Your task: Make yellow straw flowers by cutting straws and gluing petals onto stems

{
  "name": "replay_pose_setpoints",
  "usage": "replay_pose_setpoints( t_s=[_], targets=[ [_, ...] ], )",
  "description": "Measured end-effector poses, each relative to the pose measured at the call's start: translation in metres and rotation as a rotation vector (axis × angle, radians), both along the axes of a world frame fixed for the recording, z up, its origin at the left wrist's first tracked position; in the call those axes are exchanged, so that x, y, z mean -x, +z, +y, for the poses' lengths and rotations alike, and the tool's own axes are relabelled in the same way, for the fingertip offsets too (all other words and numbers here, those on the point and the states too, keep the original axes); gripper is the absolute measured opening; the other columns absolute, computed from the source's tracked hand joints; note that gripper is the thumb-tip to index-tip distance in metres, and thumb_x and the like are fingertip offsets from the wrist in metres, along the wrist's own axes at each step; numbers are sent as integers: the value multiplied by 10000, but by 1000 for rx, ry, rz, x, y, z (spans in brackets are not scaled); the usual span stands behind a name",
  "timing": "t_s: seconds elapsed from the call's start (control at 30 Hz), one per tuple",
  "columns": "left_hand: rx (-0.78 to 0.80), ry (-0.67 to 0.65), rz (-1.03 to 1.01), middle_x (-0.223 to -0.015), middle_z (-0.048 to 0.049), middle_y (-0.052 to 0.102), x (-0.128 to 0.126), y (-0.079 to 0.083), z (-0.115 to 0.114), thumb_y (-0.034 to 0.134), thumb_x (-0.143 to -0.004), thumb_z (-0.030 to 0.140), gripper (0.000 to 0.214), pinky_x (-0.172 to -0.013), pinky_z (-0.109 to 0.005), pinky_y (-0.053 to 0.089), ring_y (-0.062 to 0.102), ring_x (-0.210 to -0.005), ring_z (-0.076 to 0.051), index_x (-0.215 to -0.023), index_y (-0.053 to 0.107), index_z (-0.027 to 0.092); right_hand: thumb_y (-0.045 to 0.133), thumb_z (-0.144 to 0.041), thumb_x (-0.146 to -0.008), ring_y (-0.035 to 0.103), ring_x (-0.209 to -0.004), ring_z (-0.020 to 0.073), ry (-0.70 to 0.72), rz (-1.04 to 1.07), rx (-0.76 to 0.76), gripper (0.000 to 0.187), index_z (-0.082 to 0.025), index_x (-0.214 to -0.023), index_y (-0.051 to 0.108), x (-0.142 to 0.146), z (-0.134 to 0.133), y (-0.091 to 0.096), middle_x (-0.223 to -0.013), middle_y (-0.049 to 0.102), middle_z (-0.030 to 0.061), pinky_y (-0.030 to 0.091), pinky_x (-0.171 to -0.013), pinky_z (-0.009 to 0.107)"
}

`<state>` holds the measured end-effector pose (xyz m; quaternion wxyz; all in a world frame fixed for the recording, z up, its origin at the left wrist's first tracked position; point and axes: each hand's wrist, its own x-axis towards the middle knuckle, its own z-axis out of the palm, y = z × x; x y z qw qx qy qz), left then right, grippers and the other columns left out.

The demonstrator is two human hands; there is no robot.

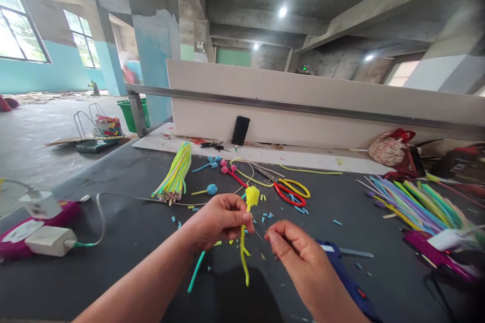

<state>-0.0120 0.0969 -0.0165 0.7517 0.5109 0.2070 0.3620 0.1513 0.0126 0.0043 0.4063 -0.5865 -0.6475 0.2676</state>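
My left hand [223,217] pinches a yellow pipe-cleaner flower [252,196] just under its fluffy head. Its yellow stem hangs below my fingers, with a short side piece sticking out. To the right, my right hand [293,250] is closed in a pinch, apart from the flower; a thin line shows by its fingertips, but what it holds, if anything, is too small to make out. Beyond the hands lie a blue pipe-cleaner ball on a stem [211,190], a pink one [224,166] and scissors with red and yellow handles [290,194]. A teal pipe cleaner [196,272] lies below my left wrist.
A yellow-green pipe-cleaner bundle [176,171] lies left, more coloured pipe cleaners [420,204] right. A blue tool [348,282], perhaps a glue gun, sits beside my right forearm. Power strips [70,214] with cables flank the table. A phone [240,130] leans against the white board.
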Motion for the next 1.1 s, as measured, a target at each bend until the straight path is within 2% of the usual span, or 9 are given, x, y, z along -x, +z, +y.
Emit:
replay_pose_setpoints(
  t_s=[0.2, 0.3, 0.43, 0.53, 0.63, 0.73, 0.83, 0.97, 1.1],
  targets=[
    [-49, 88, 117, -529, 15, 609, -11, 14, -2, 719, -649, 331, 319, -318, -138, 230, 389, -325, -23, -672, 448, 164, 455, -428, -865, 416, -615, 133, 38, 309, 82, 299, -206, -667, 489, -3, 16, -3, -624, 446, -34, 350, -571, 234],
    [-87, 134, 193, -519, 28, 589, -22, 31, -4, 727, -626, 335, 329, -308, -134, 234, 396, -322, -24, -654, 446, 166, 542, -439, -822, 477, -679, 146, -20, 485, 61, 232, -213, -779, 566, -13, 19, -10, -694, 531, -20, 388, -647, 250],
    [-126, 177, 344, -377, 78, 472, -39, 45, -11, 699, -641, 305, 281, -288, -126, 238, 383, -295, -39, -630, 449, 176, 642, -449, -745, 553, -891, 202, -24, 829, 192, 308, -242, -974, 640, -23, 16, -15, -926, 653, 34, 424, -757, 318],
    [-84, 185, 467, -330, 81, 462, -52, 43, -20, 637, -679, 252, 205, -267, -134, 267, 388, -265, -60, -642, 445, 191, 697, -413, -701, 557, -939, 217, 49, 1015, 274, 327, -240, -977, 681, -21, 8, -9, -993, 669, 53, 432, -761, 330],
    [-57, 259, 550, -322, 79, 469, -62, 36, -29, 575, -677, 162, 136, -252, -147, 301, 410, -255, -78, -647, 447, 196, 672, -351, -739, 589, -778, 182, 192, 1106, 321, 207, -204, -880, 711, -15, 3, -4, -922, 686, 57, 443, -701, 314],
    [-57, 321, 553, -330, 86, 450, -69, 31, -35, 540, -650, 106, 124, -252, -153, 317, 429, -260, -85, -632, 455, 194, 680, -298, -736, 583, -649, 152, 156, 1155, 350, 120, -188, -777, 708, -13, 3, -4, -795, 690, 36, 449, -629, 289],
    [-86, 269, 493, -378, 63, 495, -70, 35, -38, 511, -632, 50, 135, -317, -176, 399, 508, -323, -105, -628, 476, 180, 747, -253, -657, 581, -611, 143, 12, 1201, 360, 136, -187, -768, 705, -14, 4, -5, -700, 678, 16, 448, -577, 261],
    [-155, 74, 418, -580, -6, 625, -58, 53, -37, 489, -650, 27, 155, -491, -226, 505, 606, -483, -119, -706, 573, 145, 786, -259, -589, 551, -576, 123, -120, 1189, 360, 267, -215, -843, 714, -18, 5, 4, -687, 668, 6, 413, -470, 210],
    [-330, -67, 595, -659, -16, 645, -31, 65, -25, 490, -681, 93, 230, -485, -235, 483, 596, -482, -123, -817, 664, 157, 810, -250, -558, 536, -590, 110, -156, 1117, 406, 218, -199, -752, 725, -22, 7, 15, -691, 656, 15, 328, -384, 151]
  ],
)
